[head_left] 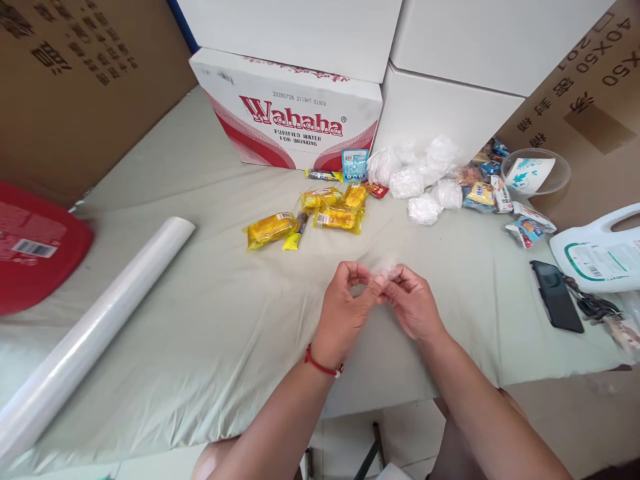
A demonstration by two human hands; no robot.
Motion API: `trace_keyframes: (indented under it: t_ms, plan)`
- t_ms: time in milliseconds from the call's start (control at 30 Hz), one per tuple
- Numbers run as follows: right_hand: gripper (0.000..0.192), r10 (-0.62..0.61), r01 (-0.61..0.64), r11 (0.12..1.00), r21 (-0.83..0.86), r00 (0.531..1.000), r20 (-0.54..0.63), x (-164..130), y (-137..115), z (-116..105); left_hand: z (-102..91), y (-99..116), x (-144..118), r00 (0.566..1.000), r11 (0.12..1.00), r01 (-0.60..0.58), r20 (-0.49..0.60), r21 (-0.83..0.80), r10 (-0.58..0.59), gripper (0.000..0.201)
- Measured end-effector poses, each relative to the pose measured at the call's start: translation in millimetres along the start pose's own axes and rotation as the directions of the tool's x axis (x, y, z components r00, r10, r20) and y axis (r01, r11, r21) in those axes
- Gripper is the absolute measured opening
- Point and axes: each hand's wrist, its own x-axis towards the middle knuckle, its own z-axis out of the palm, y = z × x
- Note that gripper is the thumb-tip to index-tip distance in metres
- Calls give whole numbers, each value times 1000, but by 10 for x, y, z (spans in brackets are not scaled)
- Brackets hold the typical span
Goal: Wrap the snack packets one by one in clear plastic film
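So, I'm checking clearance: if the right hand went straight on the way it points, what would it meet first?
Apart from the clear plastic in its grip, the right hand would probably meet the left hand first; exact depth is unclear.

Single head cam on the wearer, facing forward and down across the desk [225,300]. Close range: left grip [345,310] and right grip [415,300] sit below and right of frame center, forearms [283,417] entering from the bottom. White boxes [295,33] at top, floor [565,427] bottom right.
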Motion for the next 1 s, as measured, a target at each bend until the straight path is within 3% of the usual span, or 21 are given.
trace_keyframes:
  t_ms: [100, 167, 333, 433, 533, 633, 733, 833, 1000]
  plan:
    - [26, -18, 24, 997, -80, 997, 69, -48, 54, 13, 34, -45, 11, 1000, 991, -14, -2, 131, 14, 34]
    - [23, -15, 24, 993, -119, 997, 80, -30, 36, -12, 36, -78, 37, 1000, 993, -11, -3, 116, 11, 28]
    - [20, 0, -4, 994, -105, 999, -43, -7, -75, -115, 12, -136, 124, 998, 998, -18, -55, -55, 15, 26]
    - [20, -23, 9, 996, -86, 986, -166, 4, -161, -214, -27, -97, 163, 988, 964, 45, -134, -262, -82, 27]
    - [17, -7, -23, 981, -191, 988, -152, 22, -237, -315, -73, -23, 181, 976, 896, 81, -149, -437, -161, 30]
    - [24, -11, -23, 973, -228, 989, -146, 42, -294, -383, -83, 27, 176, 982, 908, 48, -145, -416, -118, 28]
    - [44, -26, -3, 991, -134, 977, -213, 79, -349, -438, -68, 38, 158, 992, 936, 28, -104, -350, -68, 25]
    - [59, 67, -83, 994, -75, 980, -189, 117, -400, -493, -75, 40, 142, 999, 957, 19, -33, -290, -30, 19]
    - [37, 226, -230, 971, -69, 972, -61, 79, -421, -444, -150, 63, 139, 985, 975, 40, 171, -219, -2, 5]
